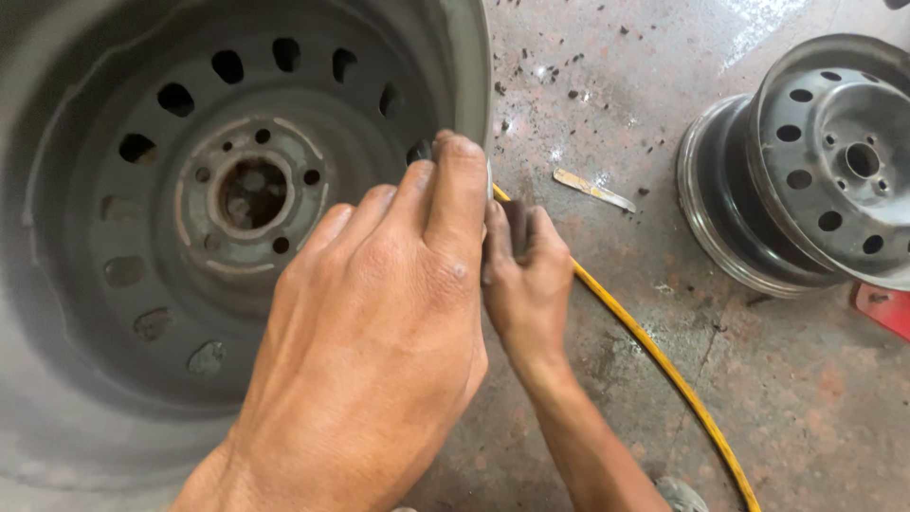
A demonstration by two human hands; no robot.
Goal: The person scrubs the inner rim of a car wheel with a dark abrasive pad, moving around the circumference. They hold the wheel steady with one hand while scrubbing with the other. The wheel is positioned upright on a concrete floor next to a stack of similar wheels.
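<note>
Nearest the camera, the left hand (379, 322) lies back-up across the lower middle of the view, wrist at the bottom edge, fingers extended and pressed together. Its fingertips bear on the inner edge of the steel wheel rim (469, 85) — closed against the metal, not wrapped around it. A small dark part shows just under the index fingertip; what it is cannot be told.

The right hand (526, 275) sits just beside the left, on the outer side of the rim's edge, forearm running down toward the lower right. Its fingers are clenched on a small dark object (517, 228), mostly hidden by the grip.

The large grey rim fills the left of the view, lying flat with its hub and ring of holes facing up.

Step in hand, as a judgement: work at one spot on the rim's edge, the left hand steadying while the right applies the held object. The next move calls for firm counter-pressure from the left fingertips and a controlled right-hand grip (the edge is narrow).

A yellow hose (664, 365) runs from behind the right hand across the stained concrete floor (806, 398). A second steel rim (806, 161) lies well apart at the upper right — beside it, a red item (886, 305).
</note>
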